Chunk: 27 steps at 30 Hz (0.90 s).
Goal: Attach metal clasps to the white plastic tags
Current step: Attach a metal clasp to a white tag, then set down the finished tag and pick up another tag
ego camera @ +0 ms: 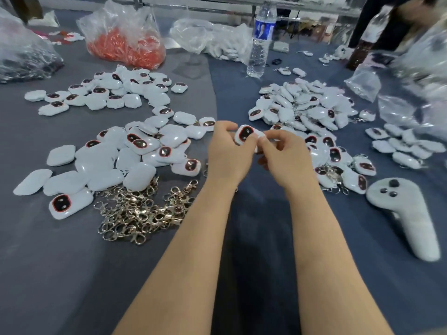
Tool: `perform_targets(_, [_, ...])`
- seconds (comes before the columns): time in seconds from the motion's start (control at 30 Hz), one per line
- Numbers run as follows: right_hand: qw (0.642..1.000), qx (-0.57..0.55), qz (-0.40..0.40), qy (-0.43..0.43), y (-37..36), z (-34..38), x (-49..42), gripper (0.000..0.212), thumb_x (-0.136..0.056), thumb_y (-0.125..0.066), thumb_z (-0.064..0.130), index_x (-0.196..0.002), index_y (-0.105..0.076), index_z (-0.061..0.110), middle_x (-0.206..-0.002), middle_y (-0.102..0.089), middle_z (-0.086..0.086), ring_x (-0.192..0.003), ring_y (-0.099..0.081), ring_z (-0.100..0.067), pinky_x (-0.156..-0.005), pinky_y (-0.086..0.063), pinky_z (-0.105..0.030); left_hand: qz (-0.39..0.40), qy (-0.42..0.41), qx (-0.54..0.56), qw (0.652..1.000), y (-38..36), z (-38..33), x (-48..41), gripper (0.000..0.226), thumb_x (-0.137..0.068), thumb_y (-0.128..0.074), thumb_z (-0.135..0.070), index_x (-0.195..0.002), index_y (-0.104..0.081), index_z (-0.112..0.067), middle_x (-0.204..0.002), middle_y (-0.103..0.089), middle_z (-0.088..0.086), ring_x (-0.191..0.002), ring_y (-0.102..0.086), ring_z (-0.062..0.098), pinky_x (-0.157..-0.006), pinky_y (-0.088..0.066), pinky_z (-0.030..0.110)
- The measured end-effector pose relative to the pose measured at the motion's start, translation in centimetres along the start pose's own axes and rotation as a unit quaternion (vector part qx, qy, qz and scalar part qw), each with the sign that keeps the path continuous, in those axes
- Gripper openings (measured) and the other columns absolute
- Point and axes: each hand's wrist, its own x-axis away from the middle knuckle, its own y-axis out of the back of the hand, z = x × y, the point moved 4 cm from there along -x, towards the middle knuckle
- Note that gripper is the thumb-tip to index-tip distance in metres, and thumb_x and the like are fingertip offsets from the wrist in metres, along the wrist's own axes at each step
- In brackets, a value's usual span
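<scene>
Above the table's middle, my left hand [227, 151] grips a white plastic tag [245, 134] with a dark red-rimmed window. My right hand [283, 153] pinches the tag's right end with thumb and fingertips; whether a clasp is between them is hidden. A heap of metal clasps [140, 211] lies at the near left. Loose white tags [135, 146] are spread on the left. A second pile of tags with clasps on them [307, 110] sits on the right.
A white hand controller [406, 213] lies at the right. A water bottle [260, 37] stands at the back centre. A bag of orange pieces [125, 39] and other clear bags [212, 37] line the far side. A person stands at the back right [391, 18].
</scene>
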Motion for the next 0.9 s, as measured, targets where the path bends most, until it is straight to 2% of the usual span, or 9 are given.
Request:
perform_targets(0.1, [0.996,0.036,-0.085,-0.016,3.4,-2.0,-0.6,0.016,-0.093,-0.053,0.025,-0.105,-0.060,0.017,-0.083,-0.065,0.006,-0.084,-0.062,-0.012,-0.080,-0.046,-0.026,0.038,-0.006,-0.002,0.999,-4.4,-0.5,0.3,0.021,-0.086,-0.063,-0.019,-0.104,-0.052,-0.017,-0.085,-0.057,-0.013,-0.083,-0.056,0.008,-0.068,-0.041,0.014])
perform_targets(0.17, [0.988,0.078,-0.132,-0.028,5.1,-3.2,-0.7,0.013,-0.092,-0.053,0.024,-0.103,-0.058,0.019,-0.075,-0.055,0.016,-0.076,-0.055,-0.006,-0.072,-0.035,-0.018,0.065,-0.010,-0.017,0.998,-6.9,-0.7,0.7,0.022,-0.087,-0.061,-0.016,-0.108,-0.056,-0.015,-0.096,-0.063,-0.005,-0.090,-0.059,0.014,-0.073,-0.040,0.016])
perform_targets(0.23, [0.980,0.113,-0.156,-0.049,6.3,-4.3,-0.8,0.017,-0.092,-0.053,0.024,-0.105,-0.060,0.015,-0.080,-0.056,0.010,-0.083,-0.055,-0.012,-0.072,-0.034,-0.021,0.087,-0.030,-0.057,0.994,-8.7,-0.6,1.0,0.027,-0.088,-0.059,-0.016,-0.115,-0.057,-0.013,-0.108,-0.065,0.004,-0.098,-0.059,0.020,-0.081,-0.042,0.021])
perform_targets(0.37, [0.968,0.160,-0.183,-0.065,7.3,-5.6,-1.3,0.029,-0.091,-0.057,0.024,-0.117,-0.057,0.012,-0.115,-0.060,-0.006,-0.101,-0.056,-0.021,-0.076,-0.035,-0.023,0.085,-0.084,-0.194,0.974,-10.8,0.2,0.9,0.034,-0.091,-0.055,-0.027,-0.125,-0.057,-0.022,-0.124,-0.059,0.001,-0.116,-0.048,0.026,-0.099,-0.039,0.040])
perform_targets(0.47, [0.966,0.145,-0.204,-0.063,7.5,-6.0,-1.5,0.032,-0.092,-0.055,0.017,-0.123,-0.049,0.016,-0.121,-0.055,-0.008,-0.088,-0.050,-0.013,-0.071,-0.031,-0.019,0.094,-0.077,-0.245,0.962,-11.9,0.8,0.5,0.037,-0.094,-0.051,-0.035,-0.130,-0.052,-0.031,-0.138,-0.043,0.001,-0.126,-0.035,0.027,-0.107,-0.028,0.041])
perform_targets(0.57, [0.961,0.137,-0.230,-0.066,7.6,-6.1,-1.5,0.029,-0.093,-0.047,0.008,-0.119,-0.052,0.018,-0.118,-0.054,-0.009,-0.076,-0.046,-0.008,-0.064,-0.028,-0.016,0.139,-0.085,-0.297,0.941,-12.8,1.3,0.5,0.033,-0.095,-0.046,-0.039,-0.126,-0.054,-0.032,-0.137,-0.040,0.002,-0.125,-0.035,0.028,-0.107,-0.022,0.040])
perform_targets(0.63, [0.959,0.144,-0.233,-0.070,7.7,-6.1,-1.6,0.028,-0.091,-0.046,0.006,-0.116,-0.054,0.016,-0.120,-0.048,-0.009,-0.080,-0.048,-0.012,-0.066,-0.029,-0.016,0.154,-0.096,-0.310,0.933,-12.9,1.6,0.4,0.033,-0.097,-0.043,-0.038,-0.126,-0.054,-0.030,-0.139,-0.038,0.003,-0.125,-0.036,0.028,-0.106,-0.019,0.038])
perform_targets(0.77, [0.957,0.158,-0.232,-0.076,7.4,-5.8,-1.6,0.029,-0.087,-0.052,0.009,-0.116,-0.056,0.015,-0.126,-0.039,-0.006,-0.107,-0.051,-0.023,-0.079,-0.035,-0.022,0.156,-0.081,-0.257,0.950,-12.2,1.6,0.1,0.037,-0.096,-0.046,-0.030,-0.130,-0.047,-0.018,-0.136,-0.043,0.006,-0.123,-0.042,0.027,-0.106,-0.030,0.039])
perform_targets(0.9, [0.959,0.138,-0.246,-0.023,6.1,-3.9,-1.1,0.026,-0.087,-0.054,0.010,-0.112,-0.058,0.014,-0.124,-0.043,-0.006,-0.103,-0.050,-0.019,-0.082,-0.035,-0.020,0.095,-0.022,-0.078,0.992,-9.9,0.9,-0.3,0.030,-0.092,-0.051,-0.017,-0.122,-0.056,-0.012,-0.130,-0.050,0.007,-0.113,-0.052,0.019,-0.095,-0.037,0.022])
